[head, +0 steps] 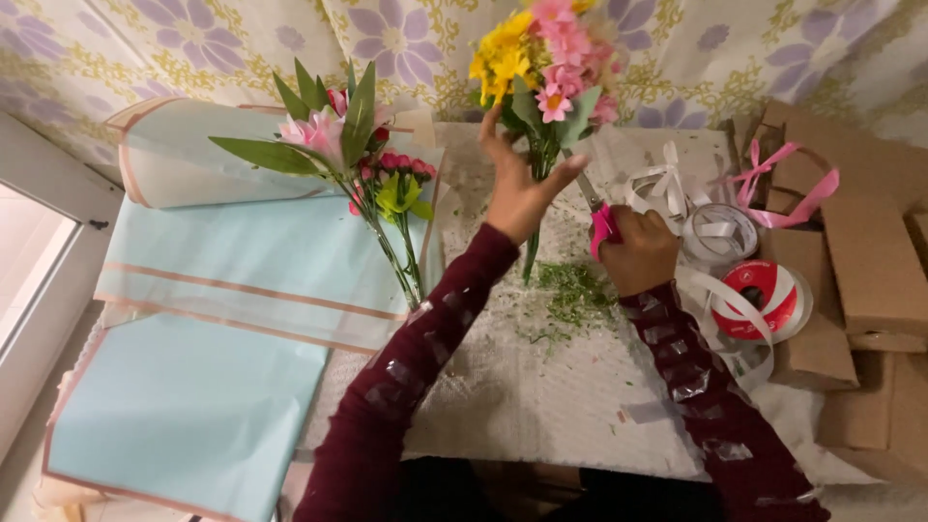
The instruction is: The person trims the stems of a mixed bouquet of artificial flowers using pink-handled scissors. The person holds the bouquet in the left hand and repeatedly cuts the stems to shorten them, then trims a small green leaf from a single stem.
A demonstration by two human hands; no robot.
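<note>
My left hand (517,188) grips the green stems of a bunch of yellow and pink flowers (543,60), holding it upright above the table. My right hand (638,253) is closed on pink-handled scissors (599,224), whose blades point up toward the stems just right of my left hand. Green stem clippings (570,290) lie scattered on the white padded table cover (541,396) below both hands. Both sleeves are dark red with bits of clear tape stuck on them.
A second bunch with pink lilies and long leaves (353,159) lies on light blue wrapping paper (242,261) at left. White ribbon (667,179), a clear tape roll (720,232), a red-centred ribbon spool (764,295), pink ribbon (788,188) and cardboard boxes (870,261) sit at right.
</note>
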